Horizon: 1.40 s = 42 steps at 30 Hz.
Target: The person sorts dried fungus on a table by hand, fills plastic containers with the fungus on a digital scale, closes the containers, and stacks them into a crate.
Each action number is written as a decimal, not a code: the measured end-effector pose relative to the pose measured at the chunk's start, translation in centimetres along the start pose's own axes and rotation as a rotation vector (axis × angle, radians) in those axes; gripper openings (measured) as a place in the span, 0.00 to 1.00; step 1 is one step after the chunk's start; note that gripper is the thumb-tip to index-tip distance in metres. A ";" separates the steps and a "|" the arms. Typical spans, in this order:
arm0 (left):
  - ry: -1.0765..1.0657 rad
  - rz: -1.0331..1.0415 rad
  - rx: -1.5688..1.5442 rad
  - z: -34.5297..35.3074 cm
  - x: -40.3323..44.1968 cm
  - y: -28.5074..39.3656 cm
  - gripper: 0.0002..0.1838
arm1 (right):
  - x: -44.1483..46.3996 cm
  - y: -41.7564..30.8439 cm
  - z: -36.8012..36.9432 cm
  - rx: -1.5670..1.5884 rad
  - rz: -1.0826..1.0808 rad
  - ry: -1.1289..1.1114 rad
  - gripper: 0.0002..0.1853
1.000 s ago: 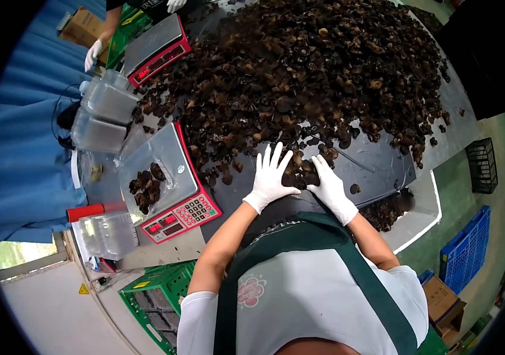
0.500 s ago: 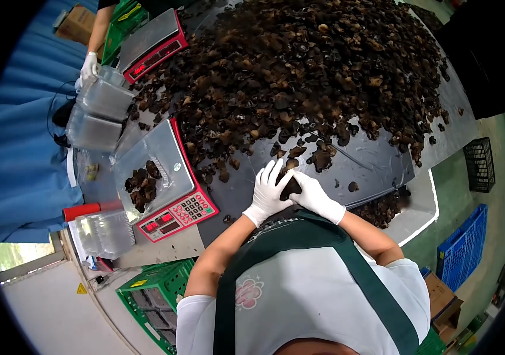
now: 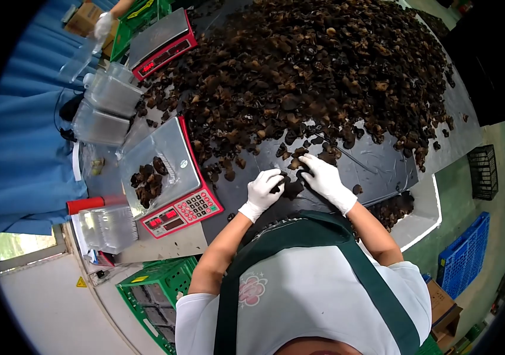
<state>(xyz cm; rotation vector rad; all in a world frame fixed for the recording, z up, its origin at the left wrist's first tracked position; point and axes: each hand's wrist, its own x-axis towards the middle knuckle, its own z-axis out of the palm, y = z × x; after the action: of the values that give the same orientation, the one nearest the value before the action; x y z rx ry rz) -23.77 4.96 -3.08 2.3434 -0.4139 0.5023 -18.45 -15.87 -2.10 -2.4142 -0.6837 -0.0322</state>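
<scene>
White gloves cover both hands, low over the near edge of the dark table (image 3: 252, 201). My left hand (image 3: 262, 192) has its fingers curled round a dark mushroom piece (image 3: 276, 188). To its right, my right hand (image 3: 323, 179) bends its fingers over dark pieces, its fingertips touching them. Between the hands lies a dark mushroom piece (image 3: 292, 189). Beyond them spreads a large heap of dark brown mushroom pieces (image 3: 323, 77). On the left, a red scale (image 3: 190, 207) carries a clear tray holding mushroom pieces (image 3: 148, 183).
A second red scale (image 3: 161, 44) stands at the back left, beside stacked clear boxes (image 3: 110, 94). A co-worker's gloved hand (image 3: 103, 26) holds a clear container. More clear trays (image 3: 109, 228) lie front left. A white bin (image 3: 421, 219) stands at the right, a green crate (image 3: 158, 296) below left.
My hands have moved apart after coming together, and my left fingers have curled round a piece. The co-worker's hand has lifted a clear container from the stack.
</scene>
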 end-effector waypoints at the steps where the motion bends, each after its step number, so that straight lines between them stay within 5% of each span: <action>1: 0.071 -0.042 -0.076 0.0 0.2 0.0 0.11 | 0.1 -0.4 0.6 -0.030 0.039 -0.063 0.26; 6: 0.214 -0.315 -0.145 -0.2 0.1 -1.1 0.08 | 2.2 -1.6 3.5 -0.176 0.059 -0.024 0.18; 10: 0.246 -0.265 0.044 -0.7 0.5 -0.2 0.11 | 2.7 -1.5 3.5 -0.036 0.074 0.075 0.13; 16: -0.083 -0.152 0.172 -0.3 -0.4 0.4 0.16 | 1.8 -1.0 -3.7 0.250 0.319 -0.073 0.18; 20: -0.053 -0.403 -0.086 0.8 -0.2 -0.8 0.14 | -1.1 3.7 -7.4 0.242 0.463 0.090 0.17; 26: 0.002 -0.590 -0.427 -0.7 0.8 -2.1 0.10 | -9.4 15.9 -14.2 -0.093 0.709 0.172 0.21; 28: 0.069 -0.591 -0.453 -2.1 1.0 -1.9 0.10 | -10.7 15.4 -17.3 -0.412 0.847 -0.035 0.24; 34: 0.340 -0.544 -0.045 -15.9 3.8 -0.8 0.09 | -10.5 12.6 -17.1 -0.346 0.745 0.063 0.26; 38: 0.759 -0.415 0.303 -23.6 1.8 -7.3 0.08 | -6.0 6.7 -13.0 -0.231 0.516 0.087 0.19; 40: 0.801 -0.454 0.246 -26.1 -0.3 -11.1 0.09 | -4.4 4.7 -9.9 -0.164 0.306 0.090 0.17; 42: 0.500 -0.600 0.531 -27.2 -0.7 -11.3 0.16 | -2.4 1.5 -7.3 -0.080 0.136 0.026 0.18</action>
<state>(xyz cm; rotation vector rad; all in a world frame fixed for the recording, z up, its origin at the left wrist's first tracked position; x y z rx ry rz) -26.11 31.85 8.74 2.5333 0.7151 0.9382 -18.79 -22.23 2.51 -2.5270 -0.5133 -0.0359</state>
